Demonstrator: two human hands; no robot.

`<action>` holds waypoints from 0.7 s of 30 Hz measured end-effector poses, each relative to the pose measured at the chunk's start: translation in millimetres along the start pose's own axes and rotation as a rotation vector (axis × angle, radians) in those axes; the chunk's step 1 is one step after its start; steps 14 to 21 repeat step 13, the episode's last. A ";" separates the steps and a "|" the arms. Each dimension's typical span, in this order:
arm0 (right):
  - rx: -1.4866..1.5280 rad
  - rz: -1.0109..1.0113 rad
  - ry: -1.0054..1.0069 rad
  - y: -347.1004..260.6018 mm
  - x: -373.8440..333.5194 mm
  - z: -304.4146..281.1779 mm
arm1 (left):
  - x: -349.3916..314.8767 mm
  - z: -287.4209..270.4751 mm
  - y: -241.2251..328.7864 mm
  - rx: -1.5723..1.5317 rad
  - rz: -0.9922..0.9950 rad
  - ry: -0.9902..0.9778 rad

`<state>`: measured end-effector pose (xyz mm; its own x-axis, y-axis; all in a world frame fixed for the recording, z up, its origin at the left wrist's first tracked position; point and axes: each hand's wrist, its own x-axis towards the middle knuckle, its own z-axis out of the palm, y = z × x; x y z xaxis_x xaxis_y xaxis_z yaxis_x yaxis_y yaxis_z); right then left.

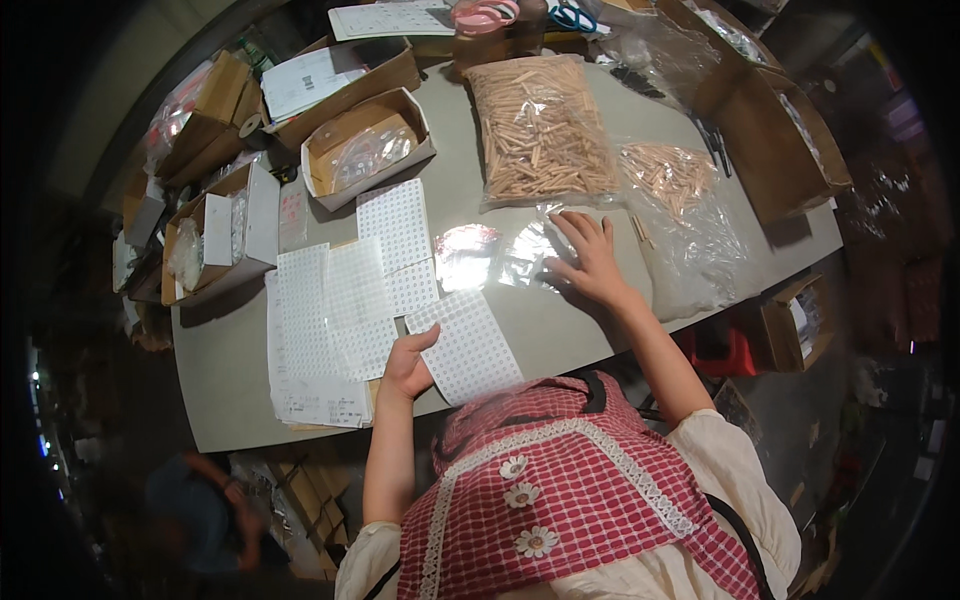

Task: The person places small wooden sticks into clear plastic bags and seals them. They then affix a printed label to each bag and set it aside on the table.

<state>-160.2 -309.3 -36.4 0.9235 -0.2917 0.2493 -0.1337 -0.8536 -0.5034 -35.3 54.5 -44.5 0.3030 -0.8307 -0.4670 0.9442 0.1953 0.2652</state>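
Between thumb and fingers, my left hand [410,365] grips a sheet of small round stickers [468,348] by its left edge, near the front of the table. My right hand [592,262] has its fingers spread, lying over or just above a clear plastic bag [522,252]. Beside that, a shiny clear bag [466,255] catches the light. More sticker sheets [395,225] and a stack of printed sheets [305,330] lie left of my hands. Just right of my right hand are a couple of loose wooden dowels [642,232].
Beyond my right hand lie a full bag of wooden dowels [545,125] and a part-filled bag [690,235]. Small boxes [370,150] crowd the left and back. A cardboard box [770,145] stands at the right edge. Another person [215,515] is at lower left.
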 end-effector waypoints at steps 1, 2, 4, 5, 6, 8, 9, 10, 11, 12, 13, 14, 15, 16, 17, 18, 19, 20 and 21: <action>-0.050 0.000 -0.030 -18.2 2.7 -5.2 | -1.3 2.5 -1.1 0.020 0.015 0.017; -0.099 -0.001 -0.059 -31.1 6.1 -3.8 | -2.9 2.2 -1.2 -0.001 0.014 0.020; -0.175 0.001 -0.019 -37.1 12.0 11.1 | -0.6 3.0 -0.8 -0.037 0.008 0.010; -0.215 -0.012 -0.007 -40.8 12.8 17.1 | -0.8 2.6 -2.5 -0.044 0.027 0.007; -0.252 -0.030 0.001 -46.6 14.1 21.8 | -2.2 0.7 -5.2 -0.055 0.050 0.007; -0.173 -0.039 -0.047 -53.6 11.8 22.3 | -5.1 -3.9 -11.0 -0.084 0.104 0.001; -0.086 -0.053 -0.094 -48.5 7.7 22.9 | -7.3 -6.7 -15.0 -0.104 0.135 -0.005; -0.004 -0.064 -0.141 -41.3 3.0 23.5 | -7.8 -5.2 -18.3 -0.124 0.162 -0.015; 0.016 -0.068 -0.202 -34.5 -2.9 27.4 | -10.2 -3.2 -21.2 -0.100 0.208 0.016; 0.031 -0.070 -0.263 -25.5 -9.8 32.6 | -13.4 7.3 -22.7 -0.077 0.252 0.043; 0.032 -0.074 -0.268 -24.8 -8.0 34.1 | -19.2 20.6 -24.3 -0.056 0.298 0.073; 0.032 -0.074 -0.268 -24.8 -8.0 34.1 | -19.2 20.6 -24.3 -0.056 0.298 0.073; 0.032 -0.074 -0.268 -24.8 -8.0 34.1 | -19.2 20.6 -24.3 -0.056 0.298 0.073; 0.032 -0.074 -0.268 -24.8 -8.0 34.1 | -19.2 20.6 -24.3 -0.056 0.298 0.073; 0.032 -0.074 -0.268 -24.8 -8.0 34.1 | -19.2 20.6 -24.3 -0.056 0.298 0.073; 0.032 -0.074 -0.268 -24.8 -8.0 34.1 | -19.2 20.6 -24.3 -0.056 0.298 0.073; 0.032 -0.074 -0.268 -24.8 -8.0 34.1 | -19.2 20.6 -24.3 -0.056 0.298 0.073; 0.032 -0.074 -0.268 -24.8 -8.0 34.1 | -19.2 20.6 -24.3 -0.056 0.298 0.073; 0.032 -0.074 -0.268 -24.8 -8.0 34.1 | -19.2 20.6 -24.3 -0.056 0.298 0.073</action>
